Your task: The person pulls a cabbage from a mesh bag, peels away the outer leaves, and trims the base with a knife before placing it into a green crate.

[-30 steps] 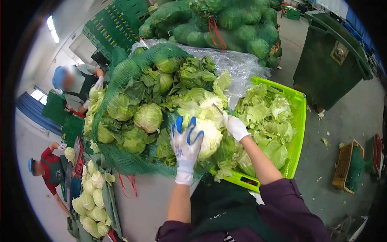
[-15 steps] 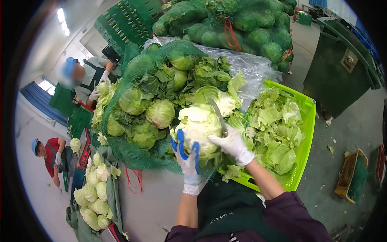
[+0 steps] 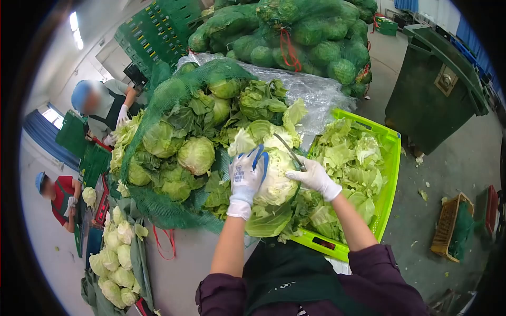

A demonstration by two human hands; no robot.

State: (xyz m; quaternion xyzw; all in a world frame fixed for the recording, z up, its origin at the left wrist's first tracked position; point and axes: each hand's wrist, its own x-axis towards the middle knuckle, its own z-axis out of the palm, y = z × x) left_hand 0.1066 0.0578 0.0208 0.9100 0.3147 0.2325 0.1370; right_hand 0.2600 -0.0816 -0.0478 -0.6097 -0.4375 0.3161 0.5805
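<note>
My left hand, in a white glove with blue on its fingers, grips the near-left side of a pale trimmed cabbage. In my right hand, also gloved in white, is a knife, its dark curved blade lying along the cabbage's far right side. A wide green leaf hangs below the cabbage. Just beyond my hands, an open green net bag spreads around several whole cabbages and loose outer leaves. Part of the knife handle is hidden by my right fingers.
To my right stands a lime-green crate full of leaves. Stuffed net sacks are piled behind. A dark green bin stands at right. Trimmed cabbages lie at left, near two co-workers. A yellow basket sits on the floor.
My left hand has moved from under the cabbage up onto its left side, and the cabbage has turned. A large green leaf now hangs below it. The knife stays in my right hand.
</note>
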